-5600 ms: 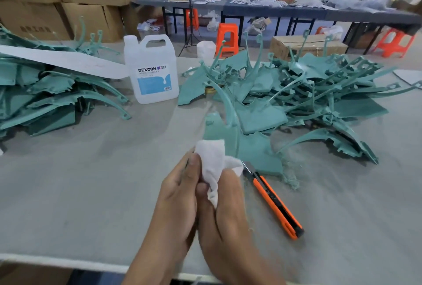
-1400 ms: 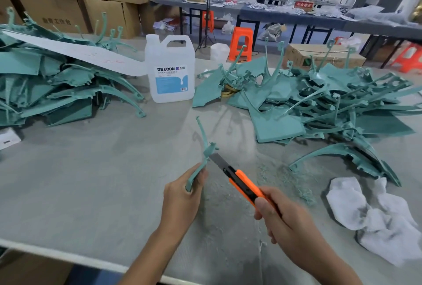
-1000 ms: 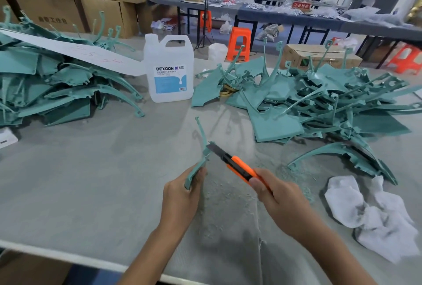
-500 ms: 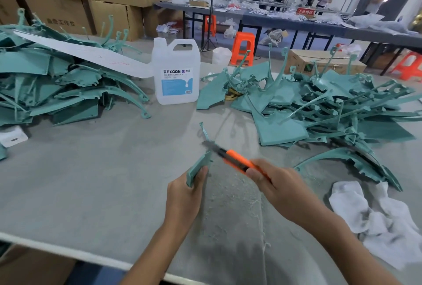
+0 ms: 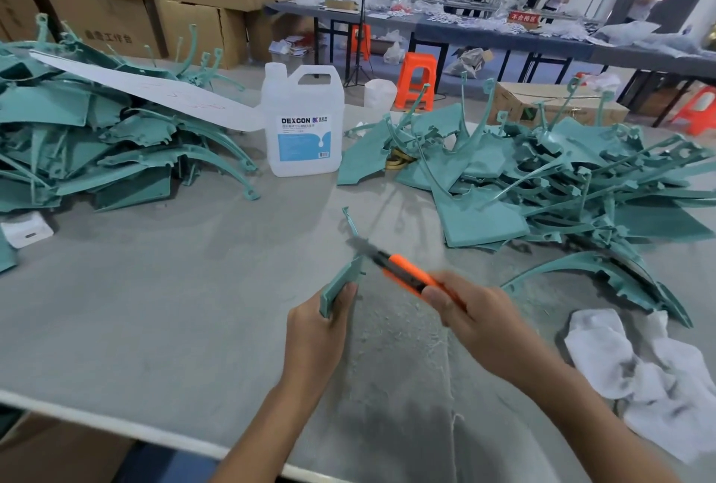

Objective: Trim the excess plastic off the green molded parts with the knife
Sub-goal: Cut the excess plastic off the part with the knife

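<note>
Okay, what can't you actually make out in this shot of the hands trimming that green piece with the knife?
Head view:
- Knife blade: motion blur; contact with the green part unclear.
- Left hand fingers: mostly hidden behind the part.
- Right hand grip: blurred by motion.
- Jug label small print: too small.
- Left pile of parts: cut off by the left edge.

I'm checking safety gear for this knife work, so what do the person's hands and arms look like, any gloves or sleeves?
No protection shows. The left hand and right hand are bare: no gloves, no ring visible. The left forearm and right forearm are uncovered down to the picture's lower edge, with no sleeve, watch or wristband in view. The right hand is slightly blurred.
</note>
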